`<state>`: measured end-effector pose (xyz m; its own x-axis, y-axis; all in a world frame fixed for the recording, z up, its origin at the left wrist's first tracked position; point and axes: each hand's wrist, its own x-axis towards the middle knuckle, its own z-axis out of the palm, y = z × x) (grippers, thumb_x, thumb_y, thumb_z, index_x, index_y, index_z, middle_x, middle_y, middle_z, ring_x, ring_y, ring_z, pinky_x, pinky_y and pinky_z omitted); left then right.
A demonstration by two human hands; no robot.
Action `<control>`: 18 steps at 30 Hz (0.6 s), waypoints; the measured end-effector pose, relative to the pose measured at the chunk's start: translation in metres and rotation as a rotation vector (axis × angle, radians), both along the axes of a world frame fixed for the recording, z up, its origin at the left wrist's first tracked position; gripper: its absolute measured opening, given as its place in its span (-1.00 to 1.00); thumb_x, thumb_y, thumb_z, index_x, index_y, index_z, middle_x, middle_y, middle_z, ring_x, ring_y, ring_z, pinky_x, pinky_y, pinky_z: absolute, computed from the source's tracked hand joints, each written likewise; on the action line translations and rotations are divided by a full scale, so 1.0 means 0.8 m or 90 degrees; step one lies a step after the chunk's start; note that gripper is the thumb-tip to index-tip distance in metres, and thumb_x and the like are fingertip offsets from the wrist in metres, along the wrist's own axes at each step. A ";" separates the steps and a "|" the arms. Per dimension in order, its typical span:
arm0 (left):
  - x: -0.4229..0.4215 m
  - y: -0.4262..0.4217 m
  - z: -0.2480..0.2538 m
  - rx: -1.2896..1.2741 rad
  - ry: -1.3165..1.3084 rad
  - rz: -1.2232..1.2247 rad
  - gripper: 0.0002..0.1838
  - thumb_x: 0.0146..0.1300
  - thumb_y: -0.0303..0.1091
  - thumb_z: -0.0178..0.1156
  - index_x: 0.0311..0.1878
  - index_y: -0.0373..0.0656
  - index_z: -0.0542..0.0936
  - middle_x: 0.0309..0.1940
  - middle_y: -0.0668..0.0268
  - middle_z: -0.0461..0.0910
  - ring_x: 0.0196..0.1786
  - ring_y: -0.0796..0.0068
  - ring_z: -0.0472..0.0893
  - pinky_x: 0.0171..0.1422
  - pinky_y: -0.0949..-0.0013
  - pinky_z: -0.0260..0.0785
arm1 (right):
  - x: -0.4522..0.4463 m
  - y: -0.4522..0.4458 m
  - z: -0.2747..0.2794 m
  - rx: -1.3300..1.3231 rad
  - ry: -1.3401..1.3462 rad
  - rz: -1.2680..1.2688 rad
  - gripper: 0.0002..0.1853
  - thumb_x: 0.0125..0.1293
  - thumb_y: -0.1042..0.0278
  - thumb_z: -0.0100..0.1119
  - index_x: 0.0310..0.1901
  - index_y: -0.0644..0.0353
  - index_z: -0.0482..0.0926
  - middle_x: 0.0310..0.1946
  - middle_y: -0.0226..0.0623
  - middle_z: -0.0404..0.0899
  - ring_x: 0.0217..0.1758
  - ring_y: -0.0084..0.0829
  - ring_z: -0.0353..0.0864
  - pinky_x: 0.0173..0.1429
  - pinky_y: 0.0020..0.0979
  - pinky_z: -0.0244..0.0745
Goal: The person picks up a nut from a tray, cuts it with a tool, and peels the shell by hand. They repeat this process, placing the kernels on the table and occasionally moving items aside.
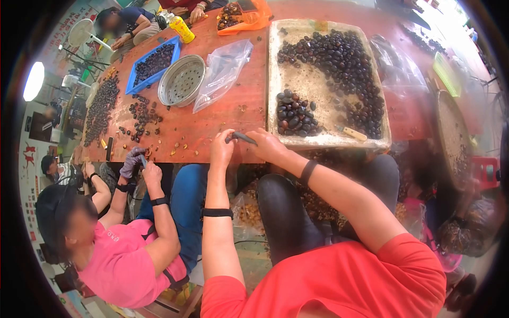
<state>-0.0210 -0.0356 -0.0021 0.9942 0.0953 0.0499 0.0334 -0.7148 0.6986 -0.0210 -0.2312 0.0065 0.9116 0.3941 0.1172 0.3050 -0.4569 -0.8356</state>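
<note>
Dark, slender object (243, 138) lying crosswise between my hands, long axis left to right: left hand (221, 150) grasps one end, right hand (269, 147) the other, equally near, over the surface (196, 124), beside the tray (302, 79).

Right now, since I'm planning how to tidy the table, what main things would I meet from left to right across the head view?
Blue basket, metal colander, clear plastic bag, large pale tray, round brown tray.
</note>
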 end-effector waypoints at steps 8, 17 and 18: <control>0.000 -0.001 -0.004 0.060 -0.030 -0.003 -0.66 0.06 -0.50 0.37 -0.04 -0.13 0.68 -0.22 0.15 0.65 -0.14 0.24 0.66 -0.04 0.26 0.47 | -0.006 0.002 0.010 -0.093 -0.003 0.007 -0.68 0.23 0.39 0.13 0.04 0.11 0.55 -0.03 0.07 0.54 -0.02 0.16 0.60 0.04 0.00 0.55; 0.005 0.002 0.009 0.051 -0.027 -0.002 -0.66 0.03 -0.44 0.39 -0.05 -0.07 0.72 -0.27 0.17 0.64 -0.18 0.21 0.65 -0.05 0.26 0.48 | -0.021 -0.018 -0.010 -0.069 0.009 -0.020 -0.73 0.26 0.30 0.19 -0.04 0.15 0.61 -0.08 0.08 0.57 -0.01 0.14 0.61 0.06 -0.05 0.56; 0.004 0.003 0.011 0.071 -0.015 -0.019 -0.66 0.04 -0.45 0.37 -0.04 -0.05 0.72 -0.28 0.17 0.64 -0.18 0.22 0.64 -0.05 0.26 0.48 | -0.022 -0.019 -0.003 -0.025 -0.011 -0.016 -0.72 0.26 0.29 0.20 -0.02 0.15 0.61 -0.05 0.07 0.57 0.00 0.13 0.61 0.06 -0.04 0.56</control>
